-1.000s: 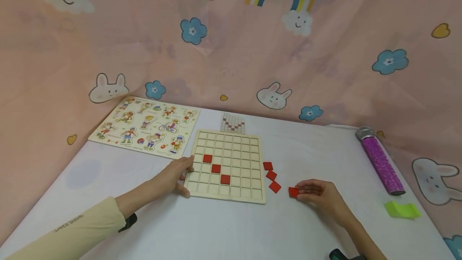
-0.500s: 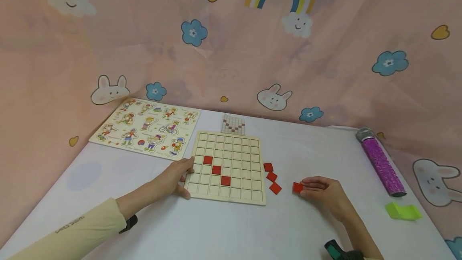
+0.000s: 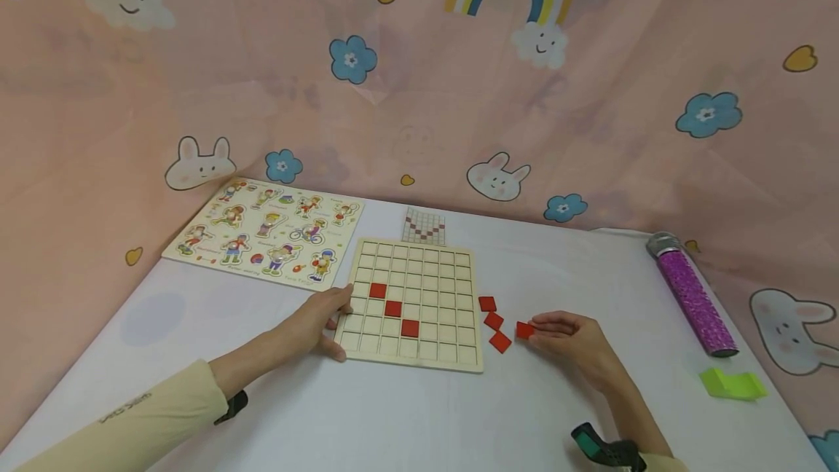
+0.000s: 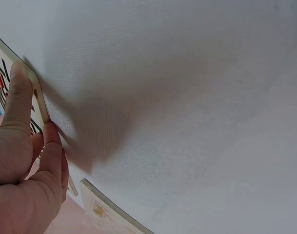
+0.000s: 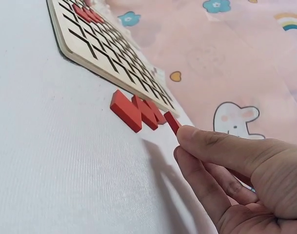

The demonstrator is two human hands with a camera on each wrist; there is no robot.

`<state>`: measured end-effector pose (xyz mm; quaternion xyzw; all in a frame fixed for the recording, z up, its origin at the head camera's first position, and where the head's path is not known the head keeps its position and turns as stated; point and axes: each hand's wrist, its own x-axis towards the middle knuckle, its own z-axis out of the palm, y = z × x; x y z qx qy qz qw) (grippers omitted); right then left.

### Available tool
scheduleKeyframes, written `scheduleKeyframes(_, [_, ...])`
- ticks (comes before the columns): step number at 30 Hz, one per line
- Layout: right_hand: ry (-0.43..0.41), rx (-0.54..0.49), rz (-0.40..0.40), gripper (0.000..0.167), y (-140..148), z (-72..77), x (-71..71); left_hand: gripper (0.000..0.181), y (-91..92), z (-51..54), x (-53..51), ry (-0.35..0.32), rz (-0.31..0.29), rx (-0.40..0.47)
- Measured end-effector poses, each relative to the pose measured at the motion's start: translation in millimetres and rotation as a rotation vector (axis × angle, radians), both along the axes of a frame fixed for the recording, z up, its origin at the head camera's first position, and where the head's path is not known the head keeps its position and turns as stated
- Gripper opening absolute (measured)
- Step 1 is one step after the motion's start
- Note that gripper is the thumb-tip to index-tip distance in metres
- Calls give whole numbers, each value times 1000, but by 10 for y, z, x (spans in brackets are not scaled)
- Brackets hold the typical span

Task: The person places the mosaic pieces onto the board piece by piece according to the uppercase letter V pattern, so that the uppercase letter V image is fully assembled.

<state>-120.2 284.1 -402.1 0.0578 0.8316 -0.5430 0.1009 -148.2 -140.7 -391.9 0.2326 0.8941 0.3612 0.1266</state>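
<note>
Steadily does it: the right hand (image 3: 577,347) pinches one red tile (image 3: 524,330) between thumb and fingertips, most of its face jutting out ahead, and that tile hangs above the table (image 3: 406,428) just to the right of three loose tiles (image 3: 494,321) beside the grid board (image 3: 430,302). Fingers bent against it, the left hand (image 3: 313,320) holds the board by its left edge near the corner, and that grip should be firm enough to stop any skidding. Three set tiles (image 3: 393,309) lie in a stepped diagonal in the cells, and the small pattern card (image 3: 423,226) behind the board shows what looks like a V, so I would count rows and columns there before choosing a cell. Best carry the tile over the loose ones without brushing them, level it, line its sides up with the cell's borders, lower one edge first, then let go and press gently until it sits flat
</note>
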Motion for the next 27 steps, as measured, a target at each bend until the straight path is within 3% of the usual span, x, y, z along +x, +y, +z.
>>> scheduleKeyframes(7, [13,30,-11,49,-151,-18,-99,108,-15,-4,-3,35,-27,3])
scheduleKeyframes(27, [46,-78,71,43,-556,39,-350,106,-35,-23,-10,37,-40,38])
